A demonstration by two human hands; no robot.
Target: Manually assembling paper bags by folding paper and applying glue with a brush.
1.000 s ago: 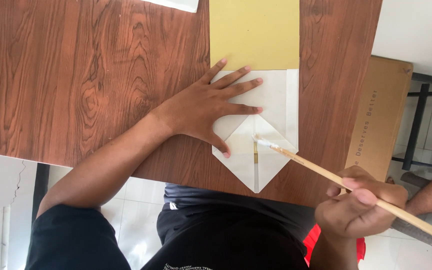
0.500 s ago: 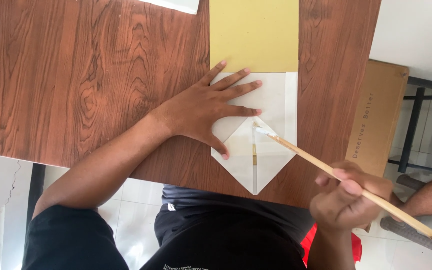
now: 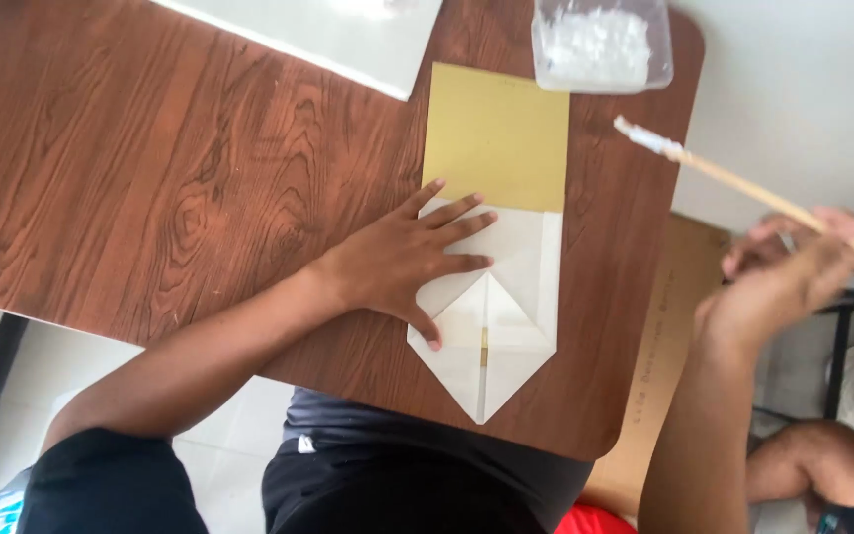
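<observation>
My left hand lies flat, fingers spread, on a folded paper piece that is white below and gold above, with a pointed lower end. It rests on a brown wooden table. My right hand, blurred, is off the table's right edge and grips a thin wooden stick. The stick's white-coated tip points toward a clear plastic tub of white paste at the table's far right corner.
A white sheet lies at the table's far edge. A brown cardboard piece leans beside the table on the right. Another person's arm shows at the lower right, near a dark metal frame.
My right hand has lifted the stick off the folded paper and swung it up and to the right, toward the tub. My left hand stays on the paper. The camera view has shifted.
</observation>
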